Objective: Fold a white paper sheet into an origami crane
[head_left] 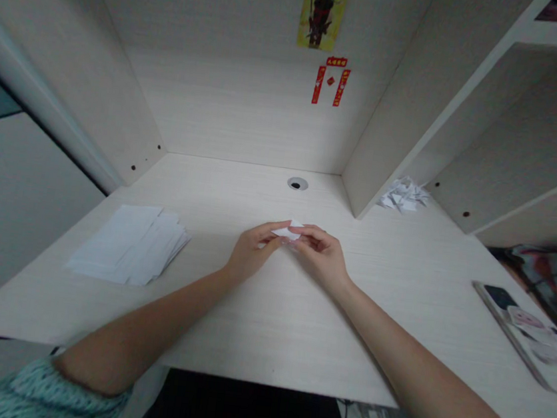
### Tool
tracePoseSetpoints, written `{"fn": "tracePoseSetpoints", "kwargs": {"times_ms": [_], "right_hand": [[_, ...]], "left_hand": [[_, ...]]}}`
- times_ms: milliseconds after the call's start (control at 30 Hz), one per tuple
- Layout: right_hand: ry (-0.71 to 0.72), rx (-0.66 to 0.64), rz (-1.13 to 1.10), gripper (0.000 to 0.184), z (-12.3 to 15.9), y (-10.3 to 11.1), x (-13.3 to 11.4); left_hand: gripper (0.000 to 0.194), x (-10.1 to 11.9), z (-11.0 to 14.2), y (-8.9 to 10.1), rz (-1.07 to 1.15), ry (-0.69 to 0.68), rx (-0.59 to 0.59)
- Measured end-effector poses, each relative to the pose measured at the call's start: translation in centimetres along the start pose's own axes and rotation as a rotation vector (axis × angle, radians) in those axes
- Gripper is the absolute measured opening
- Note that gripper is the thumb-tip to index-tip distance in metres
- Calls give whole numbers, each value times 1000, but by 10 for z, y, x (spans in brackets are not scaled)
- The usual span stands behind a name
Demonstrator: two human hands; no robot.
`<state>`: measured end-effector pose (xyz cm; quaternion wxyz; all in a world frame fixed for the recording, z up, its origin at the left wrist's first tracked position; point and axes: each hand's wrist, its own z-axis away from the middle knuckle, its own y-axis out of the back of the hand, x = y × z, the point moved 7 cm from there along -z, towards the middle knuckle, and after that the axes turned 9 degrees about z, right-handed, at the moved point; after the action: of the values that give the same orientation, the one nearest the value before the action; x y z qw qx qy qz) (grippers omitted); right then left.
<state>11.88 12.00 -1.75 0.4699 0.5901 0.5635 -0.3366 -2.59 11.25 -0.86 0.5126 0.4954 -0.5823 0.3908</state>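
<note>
A small folded piece of white paper [286, 232] is held just above the middle of the desk, between both my hands. My left hand [252, 250] pinches its left side between thumb and fingers. On the other side, the fingertips and thumb of my right hand [324, 254] grip the right part of it. The fingers cover much of the paper, so its full folded shape cannot be made out. To the left lies a fanned stack of white paper sheets [124, 242].
Folded white paper pieces [405, 195] are heaped at the back right, beyond a vertical partition [392, 135]. A phone-shaped flat device [530, 338] lies at the right edge. The pale desk [265, 328] has a round cable hole [297, 184] near the back wall.
</note>
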Motion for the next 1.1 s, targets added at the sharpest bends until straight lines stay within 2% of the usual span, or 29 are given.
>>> {"fn": "tracePoseSetpoints", "kwargs": {"times_ms": [133,267,500,633,800,1100], "right_hand": [[59,67,32,11,-1,6,-2],[65,79,6,6,-1,6,-3],[-20,79,-48,11,0,3,-4],[-60,64,-106,12,1,2,-4],[-153,84,-51,19,3,4,3],[-195,88,-64,20,3,3,6]], "left_hand": [[34,-2,-2,0,28,-10,4],[27,-5,-3,4,24,-10,56],[23,-6,0,8,92,5,136],[24,-7,0,8,120,26,148],[25,-9,1,7,159,68,166],[32,-14,0,5,237,113,160]]}}
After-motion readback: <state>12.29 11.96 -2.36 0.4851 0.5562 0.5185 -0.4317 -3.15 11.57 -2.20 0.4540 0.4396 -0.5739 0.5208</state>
